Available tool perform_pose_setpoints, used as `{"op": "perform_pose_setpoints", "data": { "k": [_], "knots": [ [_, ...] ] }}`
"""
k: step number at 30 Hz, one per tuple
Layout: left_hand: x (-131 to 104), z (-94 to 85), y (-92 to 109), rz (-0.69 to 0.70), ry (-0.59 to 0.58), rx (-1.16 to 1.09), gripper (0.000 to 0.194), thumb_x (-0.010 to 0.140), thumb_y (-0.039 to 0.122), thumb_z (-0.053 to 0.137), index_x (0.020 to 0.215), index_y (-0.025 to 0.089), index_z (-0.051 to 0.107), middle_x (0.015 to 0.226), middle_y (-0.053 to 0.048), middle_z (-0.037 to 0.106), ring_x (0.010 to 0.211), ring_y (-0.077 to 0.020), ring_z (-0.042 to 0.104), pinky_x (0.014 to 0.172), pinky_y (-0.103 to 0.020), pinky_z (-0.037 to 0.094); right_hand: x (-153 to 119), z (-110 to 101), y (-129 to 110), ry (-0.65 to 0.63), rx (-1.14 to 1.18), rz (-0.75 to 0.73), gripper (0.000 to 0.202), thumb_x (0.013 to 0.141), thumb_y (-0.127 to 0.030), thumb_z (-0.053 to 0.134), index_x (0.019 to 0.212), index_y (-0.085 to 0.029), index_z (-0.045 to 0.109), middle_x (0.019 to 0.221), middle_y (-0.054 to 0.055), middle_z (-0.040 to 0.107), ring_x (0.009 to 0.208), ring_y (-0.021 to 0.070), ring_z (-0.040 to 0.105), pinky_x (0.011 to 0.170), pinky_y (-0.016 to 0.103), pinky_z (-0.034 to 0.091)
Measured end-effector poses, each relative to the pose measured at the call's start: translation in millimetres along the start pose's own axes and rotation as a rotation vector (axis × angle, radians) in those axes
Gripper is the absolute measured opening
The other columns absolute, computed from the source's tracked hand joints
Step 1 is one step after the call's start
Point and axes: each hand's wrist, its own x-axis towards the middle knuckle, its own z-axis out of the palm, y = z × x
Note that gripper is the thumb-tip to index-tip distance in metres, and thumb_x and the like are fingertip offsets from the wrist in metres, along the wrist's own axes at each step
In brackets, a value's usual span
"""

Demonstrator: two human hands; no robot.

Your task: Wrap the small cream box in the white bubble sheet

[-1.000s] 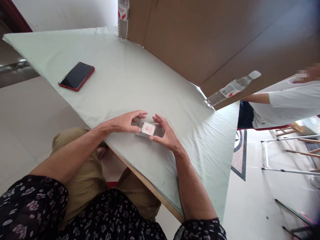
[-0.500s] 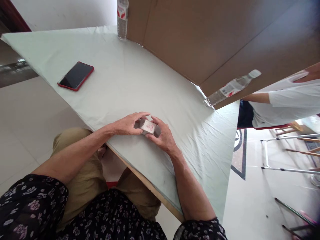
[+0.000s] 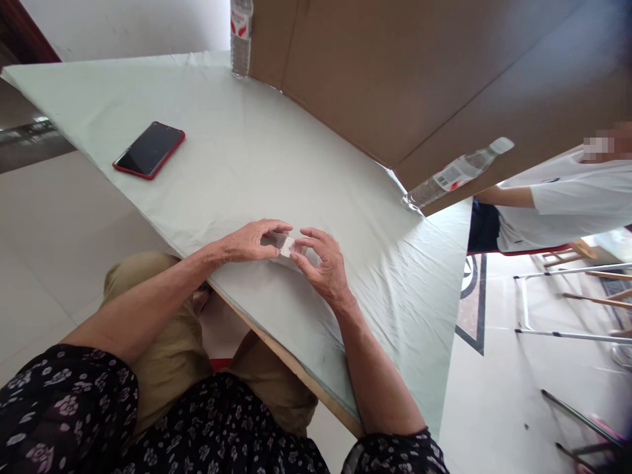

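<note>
A small white block-shaped box [image 3: 287, 247], with faint reddish marks on its right part, sits between my two hands just above or on the cloth near the table's front edge. From the left, my left hand [image 3: 254, 241] curves round it, its thumb tip at the box's near left side. My right hand [image 3: 326, 263] holds it from the other side, with the thumb at its lower right corner and bent fingers behind. The fingertips of both hands partly cover the box, so its full shape is hidden.
A phone in a red case [image 3: 149, 150] lies on the pale green cloth [image 3: 222, 158] to the left. Brown cardboard panels [image 3: 355, 85] stand along the far side, with a clear plastic bottle [image 3: 240, 43] and another bottle [image 3: 457, 174] against them. A person in a white shirt [image 3: 582, 201] sits at right.
The box has turned between my fingers, so its red-printed face shows less and a smaller white side faces up. My right fingers have spread a little; my left hand has shifted slightly.
</note>
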Motion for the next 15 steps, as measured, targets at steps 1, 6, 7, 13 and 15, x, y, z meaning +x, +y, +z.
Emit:
{"op": "perform_pose_setpoints", "data": {
  "k": [1,6,7,13,15],
  "knots": [
    [0.3,0.7,-0.1,0.002,0.000,0.002,0.064,0.075,0.035,0.062,0.136,0.016,0.060,0.134,-0.013,0.065,0.115,-0.0276,0.063,0.101,-0.041,0.051,0.4,1.4,-0.2,0.009,-0.021,-0.011,0.013,0.092,-0.034,0.068,0.102,-0.025,0.071,0.124,0.010,0.073,0.117,0.0263,0.067,0.099,0.045,0.050],
    [1.2,3.5,1.7,-0.027,0.006,0.008,0.066,0.075,0.040,0.063,0.136,0.013,0.061,0.125,-0.013,0.068,0.108,-0.0261,0.064,0.096,-0.040,0.053,3.4,6.5,0.0,0.071,-0.120,-0.068,0.010,0.095,-0.029,0.064,0.094,-0.025,0.073,0.116,0.008,0.077,0.109,0.0245,0.070,0.095,0.042,0.048],
    [1.3,4.5,2.5,-0.031,0.010,0.014,0.067,0.076,0.042,0.063,0.136,0.013,0.061,0.124,-0.013,0.068,0.107,-0.0260,0.064,0.095,-0.040,0.053,3.7,7.3,0.0,0.084,-0.135,-0.082,0.011,0.096,-0.028,0.063,0.093,-0.025,0.073,0.114,0.008,0.077,0.107,0.0240,0.071,0.094,0.042,0.048],
    [3.0,13.6,7.2,-0.042,0.085,0.131,0.068,0.081,0.057,0.058,0.133,0.013,0.064,0.123,-0.014,0.069,0.109,-0.0292,0.063,0.097,-0.044,0.051,6.1,8.9,-2.5,0.097,-0.115,-0.066,0.016,0.099,-0.023,0.055,0.090,-0.023,0.068,0.110,0.007,0.078,0.107,0.0222,0.072,0.094,0.040,0.047],
    [3.4,14.9,8.3,-0.047,0.080,0.155,0.072,0.081,0.059,0.057,0.136,0.013,0.062,0.128,-0.015,0.067,0.114,-0.0313,0.061,0.100,-0.045,0.049,9.3,7.1,-3.6,0.072,-0.093,-0.041,0.016,0.100,-0.024,0.053,0.089,-0.024,0.065,0.110,0.008,0.078,0.110,0.0224,0.071,0.094,0.040,0.047]
  ]
}}
